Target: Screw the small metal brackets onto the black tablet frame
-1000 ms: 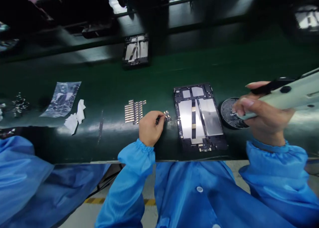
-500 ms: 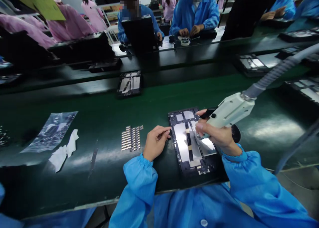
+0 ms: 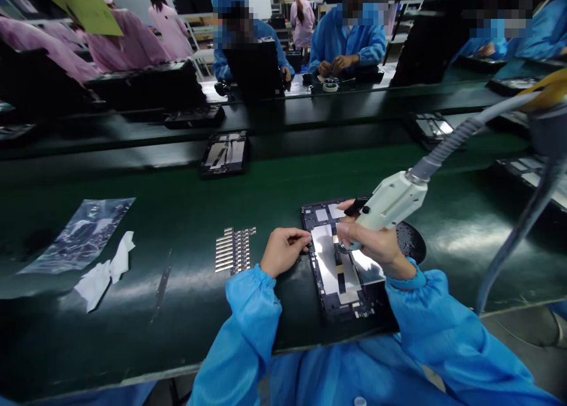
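An opened tablet-like device (image 3: 324, 258), black-framed with silvery panels and a dark ribbon strip, lies on the green bench. My right hand (image 3: 376, 245) is wrapped round a pale handheld tool (image 3: 390, 199) fed by a grey corrugated hose; its exact kind I cannot tell. The tool's lower end is over the device's upper middle, with the tip hidden by my fingers. At the device's left edge, my left hand (image 3: 286, 251) is closed with fingertips pinched together. Anything between those fingertips is hidden or too small to make out.
Left of my left hand lies a sheet of small metallic parts (image 3: 234, 251). Farther left are a thin dark strip (image 3: 162, 291), crumpled white paper (image 3: 104, 276) and a clear plastic bag (image 3: 84, 234). A round dark dish (image 3: 411, 240) sits beside my right wrist. Another opened device (image 3: 225, 153) lies ahead; co-workers sit opposite.
My right hand has shifted slightly left over the device with the tool, uncovering more of the round dish. My left hand stays pinched at the device's left edge. The camera view has shifted a little.
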Demonstrator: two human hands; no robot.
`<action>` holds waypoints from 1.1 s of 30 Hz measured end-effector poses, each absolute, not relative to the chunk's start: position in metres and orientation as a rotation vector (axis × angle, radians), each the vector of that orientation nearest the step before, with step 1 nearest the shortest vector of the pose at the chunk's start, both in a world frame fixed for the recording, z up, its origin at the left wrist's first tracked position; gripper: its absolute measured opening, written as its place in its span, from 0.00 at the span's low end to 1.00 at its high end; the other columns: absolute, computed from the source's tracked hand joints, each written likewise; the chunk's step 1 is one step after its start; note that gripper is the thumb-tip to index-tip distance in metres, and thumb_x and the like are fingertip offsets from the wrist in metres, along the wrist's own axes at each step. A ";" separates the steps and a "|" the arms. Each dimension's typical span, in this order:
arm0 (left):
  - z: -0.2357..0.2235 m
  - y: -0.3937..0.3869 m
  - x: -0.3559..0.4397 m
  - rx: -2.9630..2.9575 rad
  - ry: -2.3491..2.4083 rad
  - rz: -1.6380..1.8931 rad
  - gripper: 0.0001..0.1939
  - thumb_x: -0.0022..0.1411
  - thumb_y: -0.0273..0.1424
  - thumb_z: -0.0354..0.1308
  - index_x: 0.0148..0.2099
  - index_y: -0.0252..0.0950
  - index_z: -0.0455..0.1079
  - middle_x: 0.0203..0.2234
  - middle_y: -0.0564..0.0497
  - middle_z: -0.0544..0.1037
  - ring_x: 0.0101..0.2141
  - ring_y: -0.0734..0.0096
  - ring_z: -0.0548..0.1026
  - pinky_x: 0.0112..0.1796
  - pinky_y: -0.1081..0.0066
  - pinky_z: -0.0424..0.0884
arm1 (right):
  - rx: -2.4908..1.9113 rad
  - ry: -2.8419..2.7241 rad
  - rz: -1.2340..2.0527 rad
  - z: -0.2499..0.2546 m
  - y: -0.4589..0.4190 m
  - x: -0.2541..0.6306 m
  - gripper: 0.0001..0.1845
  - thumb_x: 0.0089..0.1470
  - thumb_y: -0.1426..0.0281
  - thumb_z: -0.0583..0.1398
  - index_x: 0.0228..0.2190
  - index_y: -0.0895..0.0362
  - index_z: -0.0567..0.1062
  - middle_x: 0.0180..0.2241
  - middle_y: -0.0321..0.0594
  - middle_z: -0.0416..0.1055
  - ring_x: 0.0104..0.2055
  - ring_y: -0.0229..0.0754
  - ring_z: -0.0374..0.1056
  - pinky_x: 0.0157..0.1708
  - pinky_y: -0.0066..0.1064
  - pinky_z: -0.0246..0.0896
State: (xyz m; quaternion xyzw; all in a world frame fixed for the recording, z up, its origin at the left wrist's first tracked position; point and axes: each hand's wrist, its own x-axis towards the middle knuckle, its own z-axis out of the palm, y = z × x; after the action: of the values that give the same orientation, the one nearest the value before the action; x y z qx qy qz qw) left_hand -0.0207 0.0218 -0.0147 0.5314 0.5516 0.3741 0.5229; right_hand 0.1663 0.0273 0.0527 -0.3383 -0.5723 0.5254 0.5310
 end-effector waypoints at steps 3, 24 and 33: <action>-0.019 0.021 -0.015 1.503 1.385 0.887 0.08 0.56 0.30 0.58 0.35 0.34 0.77 0.27 0.48 0.78 0.27 0.71 0.75 0.30 0.72 0.69 | -0.828 -1.379 1.281 0.053 0.028 0.159 0.14 0.47 0.70 0.65 0.37 0.58 0.71 0.15 0.31 0.67 0.16 0.36 0.63 0.20 0.31 0.62; -0.026 0.031 -0.014 0.959 1.267 0.940 0.12 0.42 0.28 0.66 0.29 0.32 0.67 0.19 0.54 0.70 0.20 0.74 0.72 0.18 0.76 0.69 | -0.917 -1.356 1.322 0.034 0.055 0.104 0.13 0.41 0.71 0.65 0.33 0.58 0.73 0.15 0.30 0.66 0.17 0.35 0.62 0.22 0.32 0.62; -0.027 0.032 -0.014 0.955 1.265 0.943 0.10 0.43 0.25 0.64 0.30 0.31 0.68 0.19 0.54 0.71 0.21 0.73 0.73 0.19 0.76 0.70 | -0.904 -1.464 1.252 0.030 0.053 0.103 0.09 0.42 0.71 0.64 0.30 0.57 0.72 0.17 0.32 0.65 0.21 0.37 0.64 0.24 0.32 0.63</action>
State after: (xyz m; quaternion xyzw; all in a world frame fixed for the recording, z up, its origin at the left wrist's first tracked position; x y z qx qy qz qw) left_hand -0.0140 0.0317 -0.0269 0.4126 0.5468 0.4074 0.6040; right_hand 0.1029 0.0533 0.0300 -0.3715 -0.6015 0.5145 0.4852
